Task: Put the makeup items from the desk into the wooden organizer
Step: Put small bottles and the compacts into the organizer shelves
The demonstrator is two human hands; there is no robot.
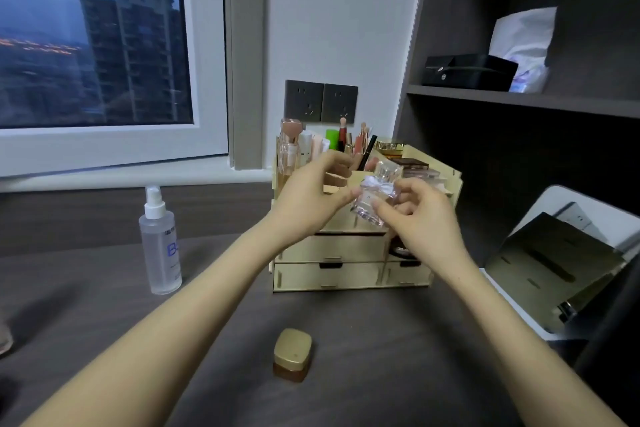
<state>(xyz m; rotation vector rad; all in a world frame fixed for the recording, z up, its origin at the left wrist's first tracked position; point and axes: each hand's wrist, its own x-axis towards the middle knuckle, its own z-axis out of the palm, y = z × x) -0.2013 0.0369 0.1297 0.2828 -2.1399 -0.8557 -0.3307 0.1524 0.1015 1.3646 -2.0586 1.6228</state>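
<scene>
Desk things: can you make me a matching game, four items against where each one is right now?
Things:
1. spray bottle
2. gold-lidded jar
3. perfume bottle
4. black box

Places:
a. held by the left hand and right hand
b. on the shelf
c. standing left of the wooden organizer
d. on the desk, nearest the camera

Pairs: 1-c, 2-d, 3-a, 4-b.

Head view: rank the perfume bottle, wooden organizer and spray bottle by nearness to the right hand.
1. Perfume bottle, pinched by the right hand itself.
2. Wooden organizer, just behind and below the hand.
3. Spray bottle, standing far left on the desk.
</scene>
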